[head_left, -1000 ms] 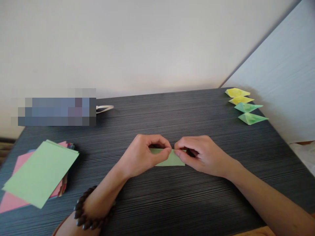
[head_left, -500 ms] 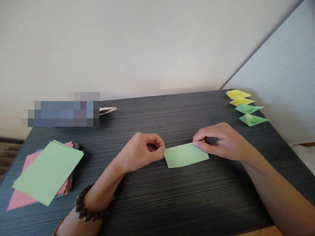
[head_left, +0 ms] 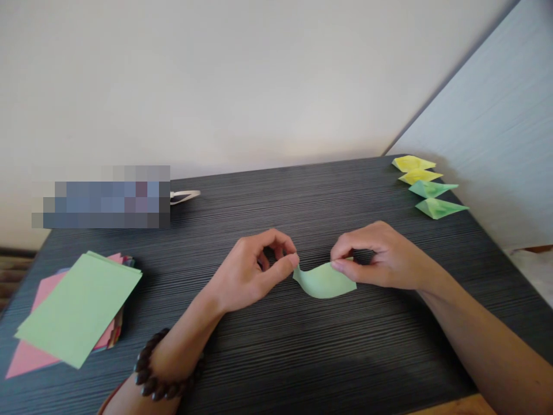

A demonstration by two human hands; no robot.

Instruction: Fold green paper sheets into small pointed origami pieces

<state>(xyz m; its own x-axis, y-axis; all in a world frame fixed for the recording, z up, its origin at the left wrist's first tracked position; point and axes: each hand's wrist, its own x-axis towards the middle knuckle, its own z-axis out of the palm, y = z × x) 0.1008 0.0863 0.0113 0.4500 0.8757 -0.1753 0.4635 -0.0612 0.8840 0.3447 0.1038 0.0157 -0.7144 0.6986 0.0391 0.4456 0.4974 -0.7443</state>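
Between my hands is a small light-green rectangle of paper (head_left: 325, 281), bent into a curve with its left end raised. My left hand (head_left: 259, 268), with a dark beaded bracelet at the wrist, pinches the paper's upper left corner between thumb and index finger. On the other side, my right hand (head_left: 374, 256) pinches the upper edge near the right end, its fingertips covering part of the paper. The paper's lower edge hangs low over the dark table (head_left: 276, 357); whether it touches the surface I cannot tell.
At the left lies a stack of paper sheets (head_left: 80, 311), green on top and pink beneath. Behind it is a pixelated object (head_left: 103, 202) with a white loop (head_left: 185, 196). Two yellow folded papers (head_left: 413, 163) and two green folded papers (head_left: 438, 208) line the right back edge, near the wall.
My left hand has lifted the paper's left end and moved slightly right, so the flat paper now curves. My right hand keeps its pinch. The whole view has shifted a little.
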